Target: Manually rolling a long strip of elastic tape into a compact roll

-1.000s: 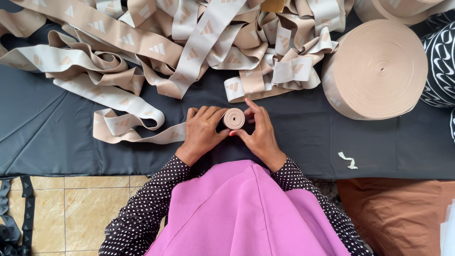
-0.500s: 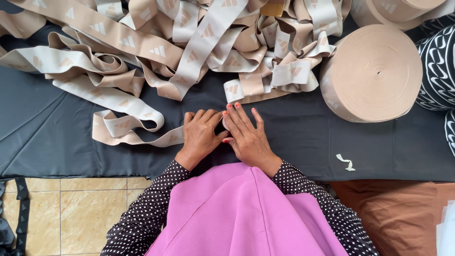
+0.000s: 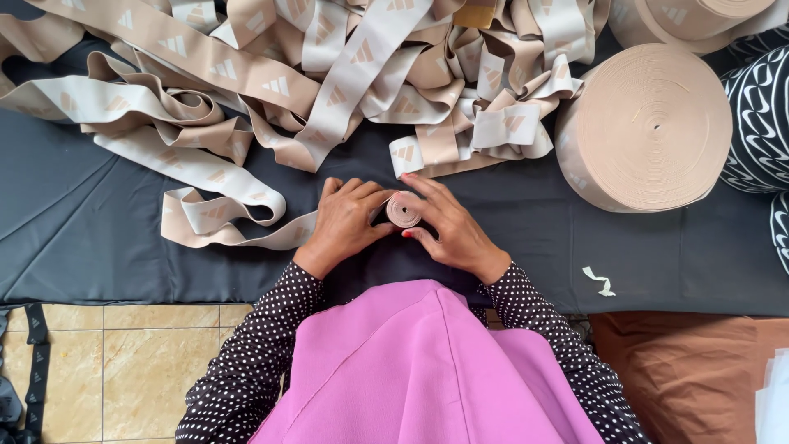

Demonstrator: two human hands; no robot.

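A small tight roll of beige elastic band (image 3: 403,209) stands on edge on the dark grey cloth (image 3: 99,214). My left hand (image 3: 345,222) grips its left side and my right hand (image 3: 448,226) cups its right side with fingers curled round it. The free band (image 3: 238,226) runs left from the roll, loops once and joins a big loose heap of beige and pale grey band (image 3: 312,74) across the far side of the cloth.
A large wound beige roll (image 3: 649,123) lies at the right, a black-and-white patterned roll (image 3: 760,123) beyond it. A small white scrap (image 3: 602,281) lies on the cloth. Tiled floor (image 3: 140,362) is lower left, a brown cushion (image 3: 690,370) lower right.
Half a second ago both hands lay flat over the roll and hid it. Now the fingers have drawn back and the small roll shows between them again.
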